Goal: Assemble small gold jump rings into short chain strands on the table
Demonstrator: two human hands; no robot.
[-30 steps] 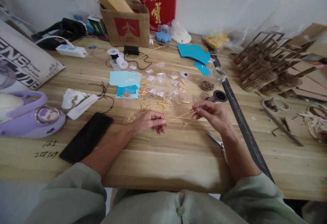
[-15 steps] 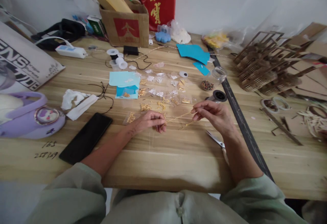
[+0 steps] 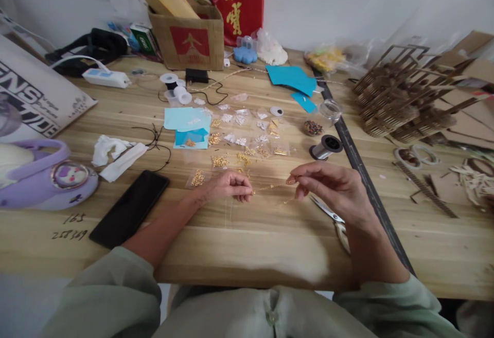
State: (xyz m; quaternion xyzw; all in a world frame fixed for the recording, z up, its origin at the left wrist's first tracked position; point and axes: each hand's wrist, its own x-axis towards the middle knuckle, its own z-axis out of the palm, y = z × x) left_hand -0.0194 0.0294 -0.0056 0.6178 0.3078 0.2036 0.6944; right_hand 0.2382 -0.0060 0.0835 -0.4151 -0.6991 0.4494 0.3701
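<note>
A thin gold chain [image 3: 271, 187] stretches between my two hands above the wooden table. My left hand [image 3: 230, 185] pinches its one end between thumb and forefinger. Thumb and fingers of my right hand [image 3: 328, 184] are closed on the other part, and a short loose end hangs below them. Small bags of gold beads [image 3: 219, 161] and silver-coloured pieces [image 3: 240, 120] lie just beyond my hands. Scissors [image 3: 329, 209] rest partly under my right hand, with their blades pointing away from me.
A spool of wire [image 3: 326, 147] and a jar of dark beads [image 3: 313, 128] stand behind my right hand. To the left lie a black phone [image 3: 130, 208] and a purple bottle [image 3: 46, 178]. Wooden models [image 3: 401, 96] crowd the right side; a cardboard box [image 3: 189, 39] is at the back.
My right hand has shifted a little right and toward me, uncovering the wire spool. The left hand has moved slightly right, and the chain between them is lower.
</note>
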